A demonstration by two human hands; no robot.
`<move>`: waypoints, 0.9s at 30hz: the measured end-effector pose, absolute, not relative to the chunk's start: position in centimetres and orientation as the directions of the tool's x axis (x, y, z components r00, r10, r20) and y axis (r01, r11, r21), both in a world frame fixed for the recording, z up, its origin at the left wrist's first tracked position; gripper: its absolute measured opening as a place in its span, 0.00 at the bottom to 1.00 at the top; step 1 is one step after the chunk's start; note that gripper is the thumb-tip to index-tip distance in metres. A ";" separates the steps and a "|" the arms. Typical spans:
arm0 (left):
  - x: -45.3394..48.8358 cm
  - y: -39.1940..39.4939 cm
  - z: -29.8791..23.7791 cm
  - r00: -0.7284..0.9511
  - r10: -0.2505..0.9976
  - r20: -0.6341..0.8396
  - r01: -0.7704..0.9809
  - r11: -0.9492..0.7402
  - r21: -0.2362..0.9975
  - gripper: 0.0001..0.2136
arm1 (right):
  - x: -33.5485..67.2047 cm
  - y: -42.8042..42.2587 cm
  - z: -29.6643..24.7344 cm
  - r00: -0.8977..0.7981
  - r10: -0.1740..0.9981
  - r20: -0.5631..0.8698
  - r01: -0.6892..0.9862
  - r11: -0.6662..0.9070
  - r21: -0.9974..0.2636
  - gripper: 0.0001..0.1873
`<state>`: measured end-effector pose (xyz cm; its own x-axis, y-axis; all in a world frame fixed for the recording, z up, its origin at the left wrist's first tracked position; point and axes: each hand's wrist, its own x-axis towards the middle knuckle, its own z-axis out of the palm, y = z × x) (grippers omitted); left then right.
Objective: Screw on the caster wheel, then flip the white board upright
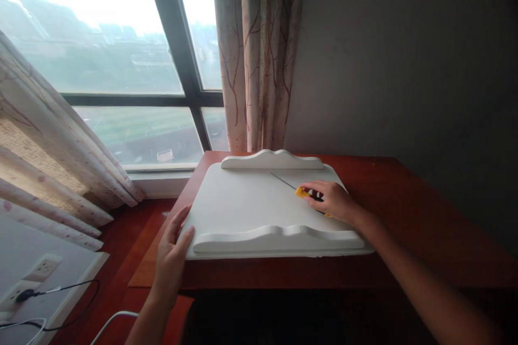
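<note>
A white board (243, 205) with a wavy raised rail along its near and far edges lies flat on a red-brown wooden table (404, 215). My left hand (172, 253) rests against the board's near left corner, fingers stretched along the edge and thumb on top. My right hand (334, 199) lies on the board's right part, fingers closed on the yellow handle of a screwdriver (301, 192). Its thin metal shaft lies on the board and points toward the far rail.
A large window (121, 64) with patterned curtains (259, 54) stands behind the table. A grey wall (404, 64) rises at the right. At lower left a wall socket (42, 268) holds a plugged-in cable (73, 288) near the floor.
</note>
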<state>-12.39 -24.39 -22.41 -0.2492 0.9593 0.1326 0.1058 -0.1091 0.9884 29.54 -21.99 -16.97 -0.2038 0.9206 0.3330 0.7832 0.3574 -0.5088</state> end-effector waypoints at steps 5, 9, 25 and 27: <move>-12.3 -24.4 -22.7 -0.262 0.956 0.133 0.079 -0.116 0.990 0.26 | 27.9 -21.2 -17.7 -0.282 0.914 0.293 0.750 0.400 -0.526 0.15; -12.1 -24.5 -22.7 -0.270 0.952 0.147 0.083 -0.130 0.988 0.25 | 28.2 -21.1 -17.3 -0.287 0.920 0.267 0.738 0.390 -0.551 0.14; -12.7 -24.0 -22.1 -0.235 0.965 0.119 0.257 -0.057 0.965 0.27 | 35.5 -32.7 -23.2 0.424 0.859 0.288 0.575 -0.009 -0.818 0.19; -12.9 -23.8 -22.1 -0.224 0.964 0.143 0.276 -0.078 0.958 0.27 | 34.7 -34.0 -24.1 0.447 0.859 0.249 0.522 -0.024 -0.852 0.19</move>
<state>-12.87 -23.76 -22.11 -0.2236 0.9642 0.1429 0.2759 -0.0780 0.9580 34.68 -34.03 -24.07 0.4466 0.8594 0.2490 0.5223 -0.0245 -0.8524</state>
